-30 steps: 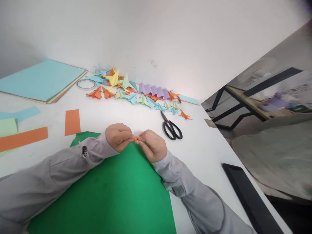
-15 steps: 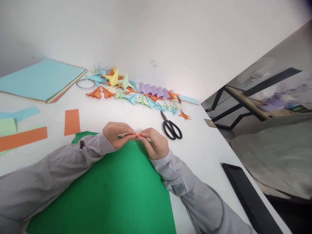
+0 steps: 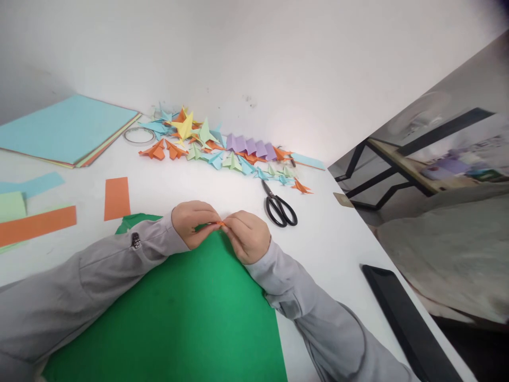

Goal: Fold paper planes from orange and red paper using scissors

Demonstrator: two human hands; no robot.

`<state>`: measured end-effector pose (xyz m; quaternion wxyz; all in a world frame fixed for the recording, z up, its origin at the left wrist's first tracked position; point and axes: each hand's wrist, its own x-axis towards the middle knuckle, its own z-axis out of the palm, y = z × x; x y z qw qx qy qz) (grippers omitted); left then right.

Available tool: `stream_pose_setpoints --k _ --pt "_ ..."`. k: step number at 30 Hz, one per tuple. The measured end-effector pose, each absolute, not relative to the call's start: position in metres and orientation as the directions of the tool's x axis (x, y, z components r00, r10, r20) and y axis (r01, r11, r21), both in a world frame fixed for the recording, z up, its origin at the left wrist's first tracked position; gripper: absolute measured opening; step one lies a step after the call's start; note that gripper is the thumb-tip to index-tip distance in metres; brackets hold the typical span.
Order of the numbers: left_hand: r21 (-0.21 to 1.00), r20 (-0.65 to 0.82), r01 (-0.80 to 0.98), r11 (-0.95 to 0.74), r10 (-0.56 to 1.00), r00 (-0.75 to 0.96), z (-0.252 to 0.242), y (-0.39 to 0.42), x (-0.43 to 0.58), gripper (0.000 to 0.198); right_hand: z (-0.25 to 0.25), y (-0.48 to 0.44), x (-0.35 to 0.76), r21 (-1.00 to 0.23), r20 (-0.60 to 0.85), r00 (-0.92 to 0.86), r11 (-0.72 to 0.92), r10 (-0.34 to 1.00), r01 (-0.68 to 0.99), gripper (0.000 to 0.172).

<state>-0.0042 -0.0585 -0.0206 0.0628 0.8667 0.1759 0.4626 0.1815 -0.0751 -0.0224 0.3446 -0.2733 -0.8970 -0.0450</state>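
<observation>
My left hand (image 3: 192, 223) and my right hand (image 3: 247, 235) meet fingertip to fingertip over the far edge of a large green sheet (image 3: 186, 313). Both pinch a small folded orange paper piece (image 3: 220, 224), of which only a sliver shows between the fingers. Both forearms, in grey sleeves, rest on the green sheet and the white table (image 3: 330, 239).
Black scissors (image 3: 279, 206) lie just right of my hands. A row of folded paper figures (image 3: 222, 148) and a tape roll (image 3: 139, 136) sit by the wall. A coloured paper stack (image 3: 67, 130) and orange strips (image 3: 116, 198) lie left; a black tray (image 3: 405, 318) lies at the right edge.
My hands stayed together on the orange piece; the fingers shifted slightly, spreading it a little and then closing in again.
</observation>
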Motion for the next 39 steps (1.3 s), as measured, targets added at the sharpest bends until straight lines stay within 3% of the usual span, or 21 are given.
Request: stream_pose_setpoints --k 8,10,16,21,26,39 --pt "0.138 0.823 0.239 -0.961 0.246 0.513 -0.0177 -0.0569 -0.0039 0.015 -0.0203 -0.0753 0.1803 -0.021 0.646 -0.651 0.861 0.4 0.509 0.021" --pt "0.159 0.815 0.253 -0.954 0.272 0.512 -0.0173 -0.0575 -0.0042 0.015 -0.0205 -0.0748 0.1804 -0.033 0.676 -0.624 0.862 0.392 0.506 0.02" --pt "0.293 0.8 0.231 -0.928 0.37 0.472 -0.0172 -0.0591 -0.0049 0.013 -0.021 -0.0729 0.1817 -0.246 0.753 -0.454 0.844 0.477 0.477 0.016" --pt "0.355 0.792 0.229 -0.906 0.422 0.441 -0.0189 -0.0602 -0.0039 0.012 -0.0217 -0.0728 0.1823 -0.178 0.743 -0.515 0.869 0.427 0.462 0.017" --pt "0.35 0.786 0.156 -0.924 0.38 0.488 -0.0202 -0.0578 -0.0027 0.014 -0.0251 -0.0701 0.1829 -0.171 0.749 -0.521 0.88 0.409 0.444 0.015" --pt "0.247 0.816 0.24 -0.939 0.335 0.471 -0.0229 -0.0543 -0.004 0.013 -0.0261 -0.072 0.1813 -0.267 0.707 -0.494 0.838 0.506 0.476 0.012"
